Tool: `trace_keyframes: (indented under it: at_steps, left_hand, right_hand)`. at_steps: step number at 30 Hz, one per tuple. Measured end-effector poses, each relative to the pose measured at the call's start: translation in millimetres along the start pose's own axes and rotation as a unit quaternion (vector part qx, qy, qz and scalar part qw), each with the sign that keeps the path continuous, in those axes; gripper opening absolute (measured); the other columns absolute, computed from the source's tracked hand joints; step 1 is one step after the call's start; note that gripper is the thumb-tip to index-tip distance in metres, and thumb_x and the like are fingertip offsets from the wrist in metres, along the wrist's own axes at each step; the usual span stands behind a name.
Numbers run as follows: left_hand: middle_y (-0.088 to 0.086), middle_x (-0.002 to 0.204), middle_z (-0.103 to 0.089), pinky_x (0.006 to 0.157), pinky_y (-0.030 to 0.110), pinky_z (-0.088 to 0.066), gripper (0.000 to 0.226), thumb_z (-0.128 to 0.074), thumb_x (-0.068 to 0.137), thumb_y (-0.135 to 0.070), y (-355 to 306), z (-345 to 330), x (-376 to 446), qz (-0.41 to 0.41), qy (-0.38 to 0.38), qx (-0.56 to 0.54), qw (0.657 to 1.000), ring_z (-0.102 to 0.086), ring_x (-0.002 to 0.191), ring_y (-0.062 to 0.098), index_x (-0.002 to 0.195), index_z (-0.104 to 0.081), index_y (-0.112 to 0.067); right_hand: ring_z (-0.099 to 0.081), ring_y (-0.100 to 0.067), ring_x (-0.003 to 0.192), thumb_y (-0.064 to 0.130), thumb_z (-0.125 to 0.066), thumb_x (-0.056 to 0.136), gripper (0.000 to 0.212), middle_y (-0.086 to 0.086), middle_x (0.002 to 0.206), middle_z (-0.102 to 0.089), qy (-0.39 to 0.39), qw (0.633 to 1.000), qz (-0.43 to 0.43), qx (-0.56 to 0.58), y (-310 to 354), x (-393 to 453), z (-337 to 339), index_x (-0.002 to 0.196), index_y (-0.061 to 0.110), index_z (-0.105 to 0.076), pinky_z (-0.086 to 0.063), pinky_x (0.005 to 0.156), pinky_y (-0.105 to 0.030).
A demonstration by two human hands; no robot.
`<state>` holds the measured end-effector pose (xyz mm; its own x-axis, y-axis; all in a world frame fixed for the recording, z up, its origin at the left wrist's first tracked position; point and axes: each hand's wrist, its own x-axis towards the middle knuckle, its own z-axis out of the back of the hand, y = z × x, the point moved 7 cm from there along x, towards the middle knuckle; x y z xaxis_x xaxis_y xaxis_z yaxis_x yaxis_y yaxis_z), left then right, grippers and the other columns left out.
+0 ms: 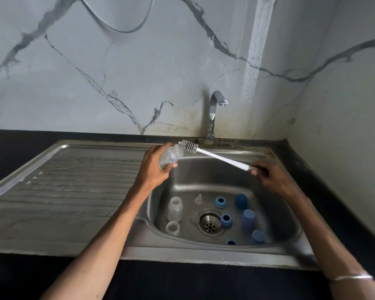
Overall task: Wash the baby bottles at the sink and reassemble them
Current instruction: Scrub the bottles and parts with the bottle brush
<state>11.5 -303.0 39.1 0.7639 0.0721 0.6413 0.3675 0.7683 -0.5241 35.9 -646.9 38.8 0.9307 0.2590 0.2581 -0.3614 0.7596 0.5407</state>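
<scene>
My left hand point(154, 167) grips a clear baby bottle point(171, 155), tilted with its mouth toward the upper right, above the sink's left edge. My right hand point(268, 174) holds the end of a white bottle brush point(217, 156); its bristle head lies just outside the bottle's mouth. Down in the sink basin point(275, 213) lie two clear bottles point(175, 210), point(172, 228), a clear nipple point(198, 199), blue collar rings point(220, 202), point(226, 219) and several blue caps point(247, 218).
A chrome faucet point(213, 113) rises behind the basin; no water runs from it. A ribbed steel drainboard point(74, 180) spreads to the left. The drain point(209, 223) sits mid-basin. Black countertop point(333, 191) borders the sink, with marble wall behind and to the right.
</scene>
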Motion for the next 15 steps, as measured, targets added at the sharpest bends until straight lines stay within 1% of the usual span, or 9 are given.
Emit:
trace_keyframes:
  at_steps: [2, 4, 7, 8, 10, 11, 13, 15]
  left_hand:
    - [0.007, 0.121, -0.067, 0.094, 0.033, -0.048, 0.067, -0.089, 0.07, -0.012, 2, -1, 1, 0.004, 0.003, -0.018, 1.0, -0.061, 0.105, 0.023, 0.131, -0.062, -0.014]
    - [0.004, 0.122, -0.068, 0.095, 0.032, -0.049, 0.068, -0.09, 0.069, -0.013, 4, -4, 2, 0.008, 0.023, -0.022, 0.999, -0.062, 0.105, 0.019, 0.131, -0.063, -0.017]
    - [0.0, 0.126, -0.067, 0.102, 0.038, -0.049, 0.072, -0.092, 0.065, -0.017, 10, -11, 4, 0.003, 0.056, 0.004, 0.998, -0.062, 0.112, 0.019, 0.13, -0.063, -0.022]
    - [0.0, 0.126, -0.067, 0.102, 0.037, -0.048, 0.073, -0.093, 0.064, -0.019, 13, -12, 4, 0.012, 0.066, 0.018, 0.998, -0.06, 0.114, 0.021, 0.13, -0.063, -0.023]
    - [0.001, 0.124, -0.066, 0.099, 0.029, -0.044, 0.072, -0.094, 0.062, -0.022, 13, -16, 3, 0.017, 0.091, 0.041, 0.995, -0.057, 0.114, 0.021, 0.127, -0.062, -0.022]
    - [0.001, 0.123, -0.066, 0.097, 0.029, -0.043, 0.071, -0.094, 0.062, -0.025, 8, -20, 2, 0.007, 0.105, 0.046, 0.993, -0.056, 0.114, 0.021, 0.125, -0.062, -0.023]
    - [-0.002, 0.122, -0.066, 0.099, 0.033, -0.045, 0.07, -0.094, 0.062, -0.03, -5, -31, -1, -0.023, 0.134, 0.034, 0.99, -0.056, 0.112, 0.018, 0.124, -0.063, -0.023]
    - [-0.005, 0.122, -0.065, 0.101, 0.036, -0.046, 0.069, -0.093, 0.063, -0.032, -13, -41, -4, -0.05, 0.156, 0.02, 0.986, -0.056, 0.113, 0.016, 0.126, -0.064, -0.024]
  right_hand:
    - [-0.055, -0.015, 0.101, 0.013, -0.066, 0.09, 0.021, 0.0, 0.107, -0.061, -0.012, 1.0, -0.003, 0.01, -2, 0, 4, 0.11, 0.018, -0.066, -0.04, 0.087, -0.028]
    - [-0.053, -0.012, 0.102, 0.012, -0.071, 0.086, 0.028, 0.005, 0.108, -0.058, -0.013, 1.0, -0.009, 0.009, -4, -3, 8, 0.111, 0.023, -0.065, -0.041, 0.09, -0.03]
    - [-0.053, -0.008, 0.104, 0.011, -0.075, 0.083, 0.035, 0.007, 0.111, -0.059, -0.019, 1.0, -0.013, 0.008, -7, -3, 12, 0.113, 0.026, -0.066, -0.04, 0.092, -0.026]
    - [-0.052, -0.007, 0.105, 0.01, -0.075, 0.082, 0.036, 0.006, 0.113, -0.061, -0.021, 1.0, -0.019, 0.006, -9, -3, 13, 0.114, 0.025, -0.067, -0.04, 0.093, -0.025]
    - [-0.054, -0.008, 0.108, 0.011, -0.076, 0.081, 0.038, 0.003, 0.118, -0.063, -0.031, 0.999, -0.027, 0.001, -9, -3, 16, 0.115, 0.024, -0.068, -0.042, 0.096, -0.026]
    - [-0.056, -0.01, 0.109, 0.012, -0.076, 0.081, 0.038, 0.002, 0.12, -0.064, -0.035, 0.999, -0.024, -0.003, -6, -3, 16, 0.115, 0.026, -0.068, -0.044, 0.098, -0.029]
    - [-0.058, -0.014, 0.111, 0.015, -0.075, 0.082, 0.036, 0.001, 0.12, -0.064, -0.028, 0.999, -0.01, -0.017, 5, -4, 10, 0.115, 0.026, -0.067, -0.047, 0.1, -0.034]
    - [-0.058, -0.015, 0.112, 0.014, -0.073, 0.083, 0.036, 0.001, 0.12, -0.064, -0.014, 0.999, -0.001, -0.042, 15, -5, 3, 0.117, 0.023, -0.066, -0.047, 0.1, -0.034]
